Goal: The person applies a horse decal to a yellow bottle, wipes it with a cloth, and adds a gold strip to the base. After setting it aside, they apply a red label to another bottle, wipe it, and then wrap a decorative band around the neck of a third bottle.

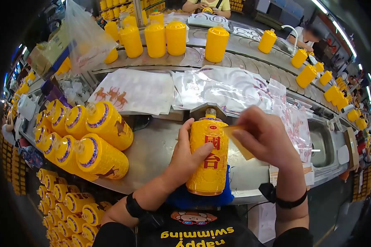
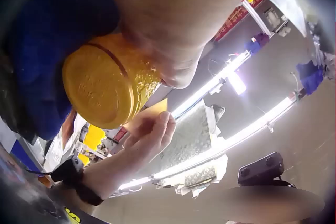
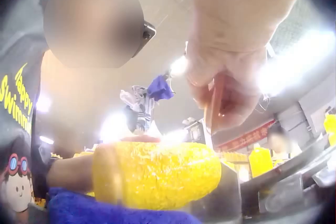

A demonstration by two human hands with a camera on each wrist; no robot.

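Observation:
A yellow textured bottle with red characters down its front lies tilted over a blue cloth at the counter's front edge. My left hand grips it from the left side, thumb across the front. In the left wrist view the round base of the bottle faces the camera. My right hand pinches a flat tan piece, like a thin scraper, just right of the bottle's upper part. The right wrist view shows this flat piece edge-on above the bottle.
Several decorated yellow bottles stand at the left of the metal counter. Decal sheets lie behind my hands, before a conveyor carrying more bottles. A metal bracket sits by the bottle's neck; a sink is at right.

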